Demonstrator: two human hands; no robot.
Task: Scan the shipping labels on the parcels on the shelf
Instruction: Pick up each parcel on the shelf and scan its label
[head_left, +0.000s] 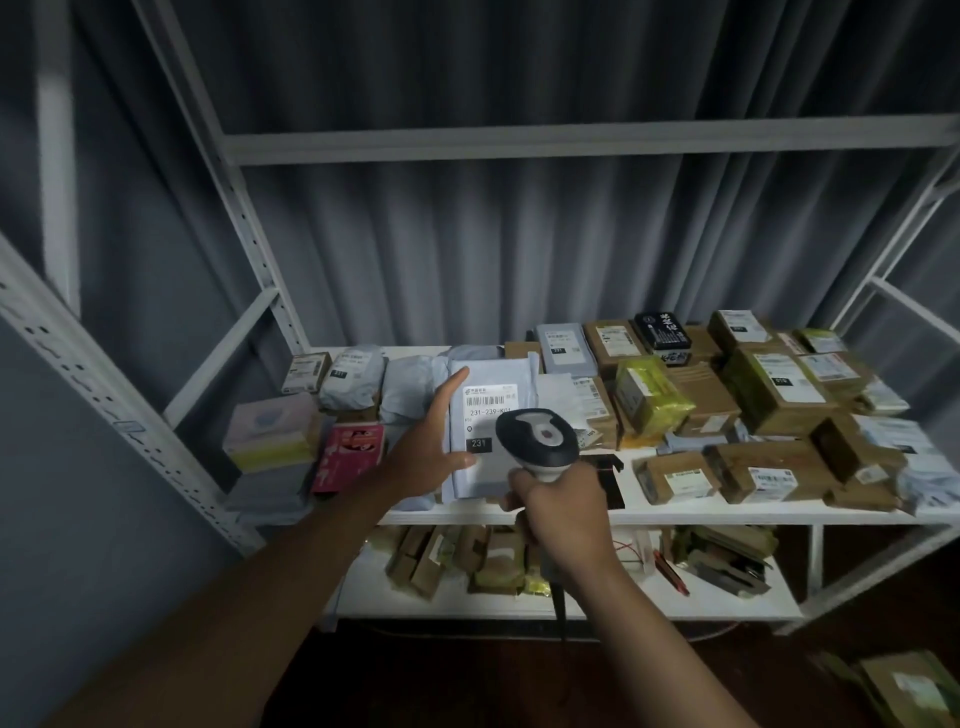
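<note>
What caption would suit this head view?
Left hand tilts a grey mailer while right hand aims a barcode scanner at it.

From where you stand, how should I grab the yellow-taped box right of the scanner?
Grip the yellow-taped box across its two long sides from above. It lies tilted on other parcels with its top exposed, and neighbouring cardboard boxes crowd its right and far sides.

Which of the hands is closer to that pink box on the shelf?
Left. The left hand holds the grey parcel just right of the pink box; the right hand, gripping the scanner, is farther right.
</note>
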